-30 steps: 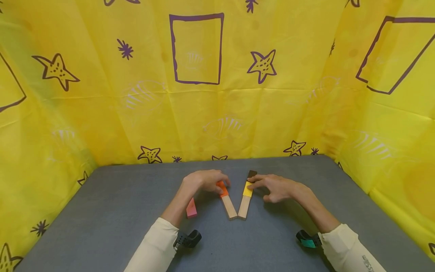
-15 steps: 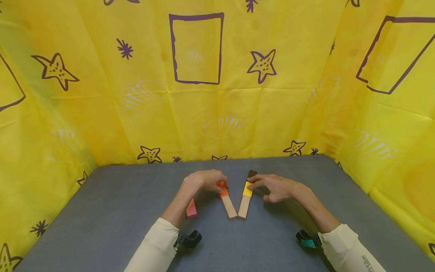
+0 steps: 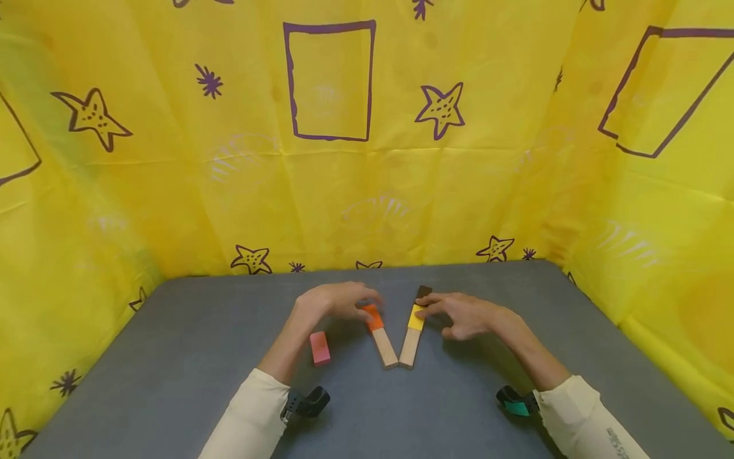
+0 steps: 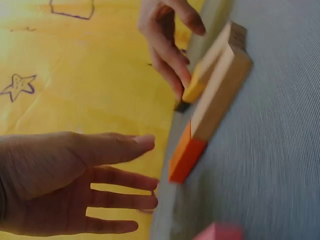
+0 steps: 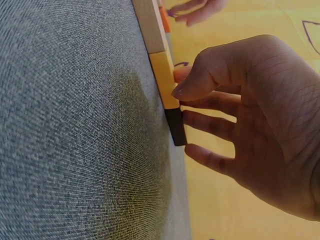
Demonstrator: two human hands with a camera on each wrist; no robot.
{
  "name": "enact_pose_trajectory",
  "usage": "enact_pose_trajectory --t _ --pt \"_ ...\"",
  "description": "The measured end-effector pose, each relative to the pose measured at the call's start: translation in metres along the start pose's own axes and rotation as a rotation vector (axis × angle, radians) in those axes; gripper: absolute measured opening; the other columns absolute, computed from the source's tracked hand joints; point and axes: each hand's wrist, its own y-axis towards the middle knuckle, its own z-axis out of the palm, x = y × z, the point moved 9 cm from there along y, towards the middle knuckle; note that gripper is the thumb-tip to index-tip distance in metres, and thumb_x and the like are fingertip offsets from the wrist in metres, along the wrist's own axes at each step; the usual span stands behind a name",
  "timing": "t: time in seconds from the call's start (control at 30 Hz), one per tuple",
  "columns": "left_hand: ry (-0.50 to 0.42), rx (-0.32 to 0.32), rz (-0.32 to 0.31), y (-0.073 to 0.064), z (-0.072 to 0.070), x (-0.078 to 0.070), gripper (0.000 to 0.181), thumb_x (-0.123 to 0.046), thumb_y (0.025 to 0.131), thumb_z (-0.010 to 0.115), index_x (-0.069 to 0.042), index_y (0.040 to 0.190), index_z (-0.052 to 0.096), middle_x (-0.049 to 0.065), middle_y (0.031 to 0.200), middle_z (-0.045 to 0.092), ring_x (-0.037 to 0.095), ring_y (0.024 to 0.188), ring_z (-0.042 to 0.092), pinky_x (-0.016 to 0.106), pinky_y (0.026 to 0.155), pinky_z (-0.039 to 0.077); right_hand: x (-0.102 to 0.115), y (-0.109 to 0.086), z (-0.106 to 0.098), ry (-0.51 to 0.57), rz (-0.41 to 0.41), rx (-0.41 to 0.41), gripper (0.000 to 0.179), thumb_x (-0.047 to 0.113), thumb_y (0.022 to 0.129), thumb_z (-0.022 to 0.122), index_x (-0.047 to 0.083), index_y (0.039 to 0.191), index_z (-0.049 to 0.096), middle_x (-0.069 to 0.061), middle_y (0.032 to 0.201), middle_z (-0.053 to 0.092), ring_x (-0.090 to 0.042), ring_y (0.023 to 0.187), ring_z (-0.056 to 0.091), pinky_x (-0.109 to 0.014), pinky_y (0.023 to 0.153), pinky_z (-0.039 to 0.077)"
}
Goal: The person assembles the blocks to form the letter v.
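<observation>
Two rows of blocks form a V on the table. The left row has an orange block point(image 3: 374, 319) behind a plain wooden block point(image 3: 385, 349). In the right row, a yellow block point(image 3: 415, 319) lies between another plain wooden block point(image 3: 410, 349) and a dark block point(image 3: 424, 291). My left hand point(image 4: 55, 180) is just off the orange block in the left wrist view, its fingers extended around nothing. Fingertips of my right hand point(image 3: 470, 317) rest at the yellow and dark blocks, with the thumb held away. A pink block point(image 3: 320, 348) lies near my left wrist.
The grey cloth-covered table point(image 3: 367, 421) ends at a yellow curtain point(image 3: 332, 191) printed with starfish and frames, which also rises on both sides. Dark bands point(image 3: 309, 403) sit at both wrists.
My left hand has let go of the orange block and drawn back slightly to the left, uncovering more of the pink block. The right hand has stayed in place.
</observation>
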Motion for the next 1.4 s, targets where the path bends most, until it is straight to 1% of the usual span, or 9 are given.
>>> enact_pose_trajectory --t 0.13,0.23,0.37,0.43,0.5,0.7,0.93,1.23,1.4 --pt "-0.008 0.011 -0.071 -0.022 -0.003 0.010 0.050 -0.027 0.102 0.068 -0.015 0.149 0.056 0.011 0.155 0.055 0.031 0.144 0.051 0.052 0.123 0.041 0.000 0.002 0.001 0.012 0.013 0.012 0.061 0.002 0.088 0.063 0.012 0.148 0.060 -0.013 0.163 0.047 -0.044 0.150 0.045 -0.062 0.117 0.043" --pt "-0.009 0.048 -0.137 -0.038 -0.002 0.017 0.051 -0.030 0.101 0.070 -0.013 0.147 0.057 0.012 0.152 0.057 0.031 0.142 0.053 0.053 0.121 0.043 0.000 0.003 -0.001 0.007 0.012 0.005 0.062 0.000 0.087 0.064 0.012 0.147 0.061 -0.015 0.163 0.047 -0.045 0.149 0.045 -0.062 0.115 0.044" --pt "-0.012 0.110 -0.210 -0.058 0.010 0.026 0.055 -0.032 0.096 0.076 -0.012 0.143 0.058 0.012 0.144 0.061 0.029 0.134 0.057 0.054 0.117 0.046 0.001 0.003 -0.004 0.001 -0.001 0.000 0.061 0.000 0.087 0.064 0.012 0.147 0.061 -0.016 0.162 0.047 -0.046 0.148 0.046 -0.063 0.115 0.044" --pt "-0.027 0.119 -0.229 -0.065 0.016 0.028 0.059 -0.031 0.093 0.080 -0.013 0.144 0.057 0.010 0.141 0.062 0.027 0.130 0.058 0.053 0.116 0.047 0.002 0.003 -0.004 -0.003 -0.007 0.000 0.061 0.001 0.087 0.064 0.012 0.147 0.061 -0.016 0.162 0.047 -0.046 0.147 0.046 -0.063 0.115 0.044" --pt "-0.035 0.103 -0.232 -0.069 0.019 0.029 0.060 -0.030 0.090 0.084 -0.015 0.142 0.058 0.008 0.134 0.063 0.024 0.123 0.058 0.052 0.113 0.049 0.001 0.003 -0.005 -0.005 -0.002 0.001 0.061 0.001 0.087 0.065 0.011 0.147 0.061 -0.016 0.161 0.047 -0.046 0.147 0.046 -0.063 0.115 0.044" --pt "-0.042 0.045 -0.227 -0.074 0.022 0.030 0.060 -0.026 0.086 0.087 -0.015 0.138 0.060 0.005 0.123 0.063 0.020 0.111 0.057 0.049 0.107 0.052 0.001 0.001 -0.005 -0.010 0.002 0.000 0.061 0.001 0.087 0.065 0.012 0.147 0.061 -0.016 0.161 0.048 -0.046 0.147 0.046 -0.063 0.115 0.044" --pt "-0.014 0.045 -0.211 -0.074 0.025 0.027 0.060 -0.027 0.084 0.088 -0.015 0.136 0.060 0.006 0.125 0.063 0.022 0.110 0.057 0.049 0.105 0.053 -0.001 0.001 -0.004 0.001 0.021 0.013 0.062 0.002 0.088 0.064 0.012 0.148 0.060 -0.014 0.163 0.046 -0.045 0.149 0.044 -0.064 0.117 0.041" --pt "-0.031 0.067 -0.253 -0.074 0.029 0.030 0.060 -0.027 0.085 0.088 -0.020 0.137 0.060 0.003 0.125 0.063 0.020 0.110 0.057 0.048 0.105 0.054 0.001 0.001 0.000 0.014 -0.007 0.009 0.061 0.001 0.088 0.064 0.011 0.148 0.060 -0.016 0.161 0.048 -0.046 0.148 0.045 -0.064 0.116 0.042" --pt "-0.031 0.047 -0.243 -0.071 0.024 0.031 0.060 -0.026 0.086 0.087 -0.018 0.138 0.060 0.005 0.124 0.064 0.019 0.108 0.056 0.047 0.104 0.054 0.000 -0.001 -0.002 0.020 -0.003 0.001 0.061 0.001 0.088 0.064 0.011 0.147 0.061 -0.017 0.162 0.047 -0.047 0.148 0.045 -0.064 0.116 0.043"
